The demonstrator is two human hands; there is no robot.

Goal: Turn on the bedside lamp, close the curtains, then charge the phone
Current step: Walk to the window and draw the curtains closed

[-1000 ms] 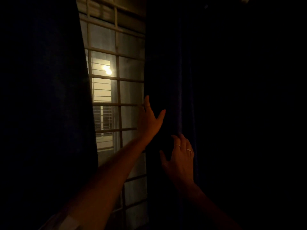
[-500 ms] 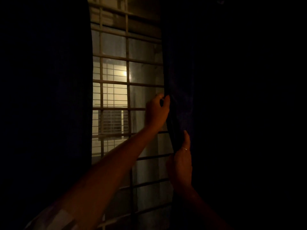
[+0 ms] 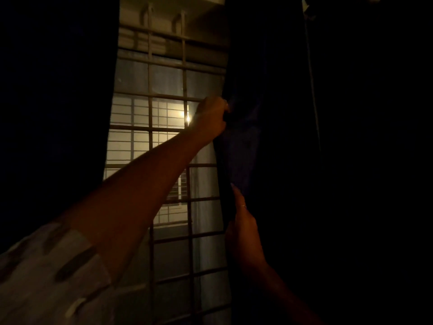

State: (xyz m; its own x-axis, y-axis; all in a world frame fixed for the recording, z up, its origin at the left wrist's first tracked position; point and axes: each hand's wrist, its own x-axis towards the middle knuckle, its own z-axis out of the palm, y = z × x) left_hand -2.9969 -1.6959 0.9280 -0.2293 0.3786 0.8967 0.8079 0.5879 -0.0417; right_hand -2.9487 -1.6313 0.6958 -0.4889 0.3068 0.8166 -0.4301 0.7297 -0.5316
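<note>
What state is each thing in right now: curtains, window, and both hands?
right curtain: not drawn across, inner edge gripped
left curtain: hanging, untouched
gap between curtains: open, window grille showing
left hand: shut on the right curtain's edge, high up
right hand: shut on the same edge, lower down

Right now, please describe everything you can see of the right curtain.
The right curtain is dark blue cloth hanging in folds beside the barred window, only partly drawn. The left hand grips its inner edge high up; the right hand holds the same edge lower. Its far side is lost in darkness.
</note>
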